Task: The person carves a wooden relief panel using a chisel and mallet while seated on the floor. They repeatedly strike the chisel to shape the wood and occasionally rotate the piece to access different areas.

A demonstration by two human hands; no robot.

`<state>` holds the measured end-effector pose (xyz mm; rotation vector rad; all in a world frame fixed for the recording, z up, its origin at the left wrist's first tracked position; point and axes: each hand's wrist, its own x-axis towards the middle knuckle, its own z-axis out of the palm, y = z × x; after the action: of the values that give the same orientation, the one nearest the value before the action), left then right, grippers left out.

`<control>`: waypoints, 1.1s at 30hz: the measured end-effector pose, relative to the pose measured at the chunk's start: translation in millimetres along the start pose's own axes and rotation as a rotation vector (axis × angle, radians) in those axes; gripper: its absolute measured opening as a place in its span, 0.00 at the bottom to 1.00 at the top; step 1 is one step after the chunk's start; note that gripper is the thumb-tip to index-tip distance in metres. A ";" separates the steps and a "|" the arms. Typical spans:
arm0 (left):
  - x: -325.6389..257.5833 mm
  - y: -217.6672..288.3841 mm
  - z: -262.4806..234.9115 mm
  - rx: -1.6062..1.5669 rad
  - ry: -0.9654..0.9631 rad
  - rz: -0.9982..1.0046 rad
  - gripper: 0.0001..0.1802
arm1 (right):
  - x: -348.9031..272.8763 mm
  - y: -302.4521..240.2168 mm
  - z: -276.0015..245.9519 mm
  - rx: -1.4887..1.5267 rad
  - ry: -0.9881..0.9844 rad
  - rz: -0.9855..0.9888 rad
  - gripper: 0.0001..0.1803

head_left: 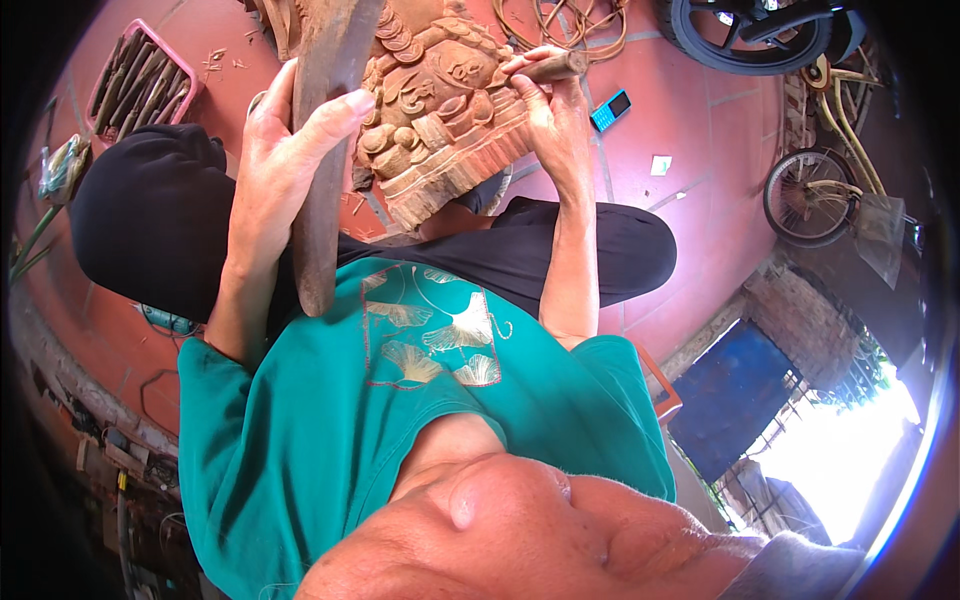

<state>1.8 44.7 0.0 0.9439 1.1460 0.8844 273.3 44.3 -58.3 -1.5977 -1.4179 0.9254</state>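
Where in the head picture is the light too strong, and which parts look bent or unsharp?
Head view: daylight burns out white at the gateway, lower right; the rim is black and bends the bicycle wheel; the face edge close to the lens is soft, while the wood carving and both hands look evenly lit and sharp.

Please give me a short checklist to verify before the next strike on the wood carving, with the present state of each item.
1. Left hand grips the long wooden mallet firmly: ok, fingers wrap around it.
2. Right hand holds the chisel: ok, fingers closed on its handle.
3. Chisel tip sits on the wood carving: cannot tell, the tip is hidden by the fingers.
4. Carving is steady: ok, it rests against the lap in black trousers.
5. Right-hand fingers are clear of the chisel's struck end: cannot tell.
6. Blue phone on the floor is away from the work: ok.
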 end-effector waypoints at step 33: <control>-10.3 -2.7 6.6 0.345 -0.057 0.243 0.32 | 8.5 8.5 16.3 -0.192 -0.072 -0.237 0.14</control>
<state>6.6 33.3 1.8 1.4054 1.1716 0.8602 263.1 53.6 -72.9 -1.5035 -1.7479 0.7325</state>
